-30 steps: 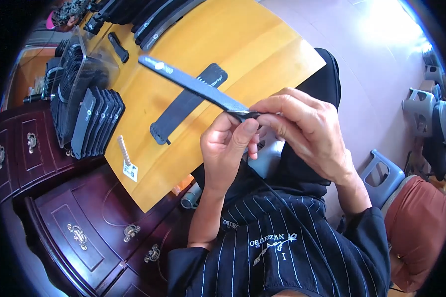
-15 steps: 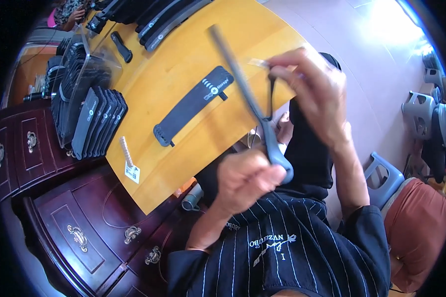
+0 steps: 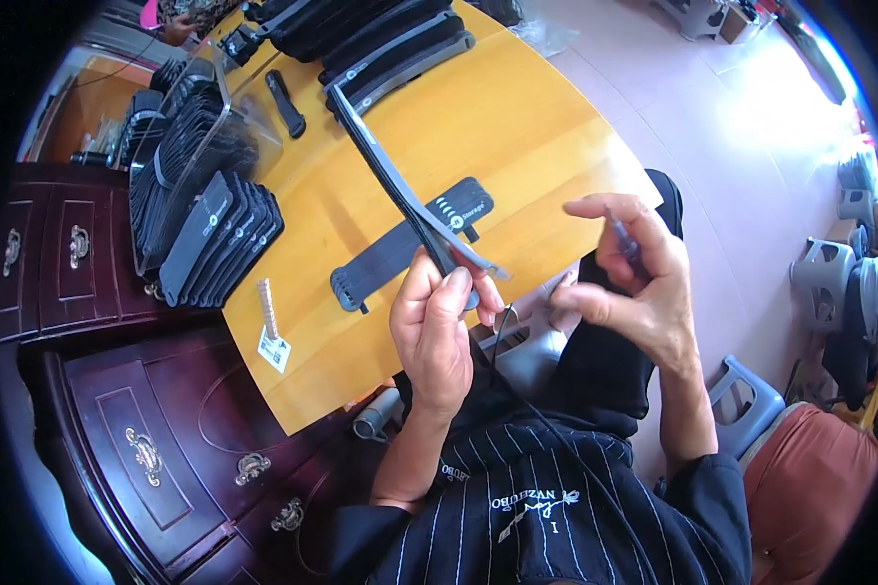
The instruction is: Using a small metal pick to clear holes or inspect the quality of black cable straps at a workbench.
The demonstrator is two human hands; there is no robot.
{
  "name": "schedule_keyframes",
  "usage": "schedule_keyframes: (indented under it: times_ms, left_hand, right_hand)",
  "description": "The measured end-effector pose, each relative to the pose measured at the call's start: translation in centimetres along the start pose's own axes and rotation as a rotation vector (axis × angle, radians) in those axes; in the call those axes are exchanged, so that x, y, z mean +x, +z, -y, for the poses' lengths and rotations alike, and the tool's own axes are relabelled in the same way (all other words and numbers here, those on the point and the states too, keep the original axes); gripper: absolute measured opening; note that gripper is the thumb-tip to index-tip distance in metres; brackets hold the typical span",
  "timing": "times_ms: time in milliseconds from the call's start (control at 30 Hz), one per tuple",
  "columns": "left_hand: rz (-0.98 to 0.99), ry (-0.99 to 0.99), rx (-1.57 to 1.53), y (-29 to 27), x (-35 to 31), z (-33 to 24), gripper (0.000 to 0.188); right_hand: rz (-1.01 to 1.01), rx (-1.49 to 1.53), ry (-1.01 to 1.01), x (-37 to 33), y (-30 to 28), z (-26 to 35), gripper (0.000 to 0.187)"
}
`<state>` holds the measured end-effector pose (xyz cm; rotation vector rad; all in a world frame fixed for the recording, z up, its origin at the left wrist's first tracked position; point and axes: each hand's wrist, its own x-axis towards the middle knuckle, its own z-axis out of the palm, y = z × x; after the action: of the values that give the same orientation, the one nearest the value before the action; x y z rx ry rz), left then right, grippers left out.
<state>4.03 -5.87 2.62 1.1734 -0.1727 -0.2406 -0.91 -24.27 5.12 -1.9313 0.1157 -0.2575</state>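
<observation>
Head view, only one — left hand, centre of frame, thumb pinched over bent fingers on the near end of a long dark strap; strap slants up-left from the grip, above the surface, its layers parted near the thumb, one loose tip sticking out to the right. Right hand, right of centre, off the strap, thumb and forefinger spread wide; something dark and blurred by its fingers, can't tell if gripped. Second strap lies flat on the surface under the held one, mid-frame. Fanned straps upper left, more straps top centre, white tag lower left of the surface. Risks, my guess: a one-handed pinch at one end could let the layers slide or twist — loosened thumb would do it; a low swing of the far end might knock the straps up top
</observation>
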Motion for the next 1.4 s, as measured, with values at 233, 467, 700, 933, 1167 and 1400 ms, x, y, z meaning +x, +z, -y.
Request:
schedule_keyframes:
  times_ms: [233, 467, 700, 933, 1167, 1400]
  left_hand:
    - [0.099, -0.031, -0.034, 0.5, -0.5, 0.1, 0.015]
    - [0.174, -0.098, -0.121, -0.3, -1.6, -1.4, 0.015]
    - [0.441, -0.474, -0.242, -4.1, -6.1, -0.7, 0.022]
    - [0.337, -0.148, -0.206, -4.0, -6.1, 0.5, 0.019]
    - [0.178, -0.038, -0.255, -3.9, -3.9, 1.1, 0.030]
    - [0.105, -0.109, -0.220, -4.0, -3.6, 1.8, 0.046]
  right_hand:
    - [0.100, 0.113, -0.067, 1.2, 2.7, 0.4, 0.051]
    - [-0.061, 0.243, -0.088, 2.4, 3.4, 0.7, 0.016]
    - [-0.453, -0.044, 0.064, 15.9, -14.5, -12.7, 0.031]
    - [-0.753, -0.547, -0.148, 13.1, -15.2, -9.4, 0.026]
    - [-0.495, -0.774, -0.351, 14.8, -2.7, -7.1, 0.017]
    - [-0.185, -0.640, -0.331, 16.6, 4.6, -6.4, 0.016]
